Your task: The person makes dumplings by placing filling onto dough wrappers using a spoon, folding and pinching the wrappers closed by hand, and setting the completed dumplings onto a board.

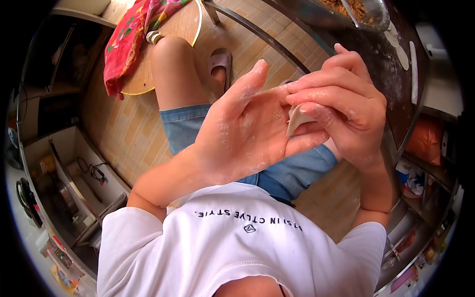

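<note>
A seated person in a white shirt (237, 237) and denim shorts holds a small, pale piece of folded dough (298, 120) in front of their lap. The right hand (341, 94) pinches the dough between thumb and fingers; the left hand (247, 123) is spread, palm up, its fingers running beneath the dough and partly hidden by the right hand. Both hands are dusted with flour. Ahead, at the far side of a dark desk (396, 106), stands a metal bowl (384, 24), cut off by the top edge, holding an orange-brown, crumbly filling (363, 11) with a utensil (352, 14) leaning in it. Just beside the bowl lie flat, pale wrappers (400, 53) and a thin white stick (414, 72). At lower left, an open box (71, 175) has a dark cord (94, 171) inside. At right, a shelf holds an orange bag (425, 138).
</note>
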Action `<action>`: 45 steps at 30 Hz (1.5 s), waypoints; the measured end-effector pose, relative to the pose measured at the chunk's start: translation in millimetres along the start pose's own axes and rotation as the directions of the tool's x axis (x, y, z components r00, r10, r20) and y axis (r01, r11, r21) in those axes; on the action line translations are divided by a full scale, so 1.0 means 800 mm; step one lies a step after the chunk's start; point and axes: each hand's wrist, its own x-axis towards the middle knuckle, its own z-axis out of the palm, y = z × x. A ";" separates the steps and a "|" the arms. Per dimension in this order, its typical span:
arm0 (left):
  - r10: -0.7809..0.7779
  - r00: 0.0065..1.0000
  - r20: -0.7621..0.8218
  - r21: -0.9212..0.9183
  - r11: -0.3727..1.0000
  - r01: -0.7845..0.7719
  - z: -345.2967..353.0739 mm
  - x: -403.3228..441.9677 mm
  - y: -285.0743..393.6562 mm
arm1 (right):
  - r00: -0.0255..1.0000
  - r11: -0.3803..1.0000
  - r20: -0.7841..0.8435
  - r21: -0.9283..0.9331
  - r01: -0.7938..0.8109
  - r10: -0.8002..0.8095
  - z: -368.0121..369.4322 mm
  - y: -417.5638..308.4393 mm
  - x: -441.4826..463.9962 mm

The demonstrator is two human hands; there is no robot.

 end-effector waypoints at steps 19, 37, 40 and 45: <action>0.288 0.951 -0.111 -0.063 0.953 -0.296 0.006 0.022 -0.029 | 0.778 0.985 -0.620 -0.049 -0.168 0.102 0.064 0.022 -0.017; 0.212 0.973 -0.095 -0.036 0.976 -0.216 0.002 0.016 -0.016 | 0.841 0.899 -0.535 -0.330 -0.288 0.073 0.038 0.023 -0.048; 0.096 0.995 0.002 0.094 0.991 -0.095 0.002 0.011 0.002 | 0.869 0.998 -0.490 0.050 -0.047 0.066 0.023 0.018 -0.021; -0.120 0.992 0.048 0.286 0.953 0.101 0.003 -0.001 0.019 | 0.973 0.974 0.061 0.066 0.218 -0.222 -0.017 0.008 0.005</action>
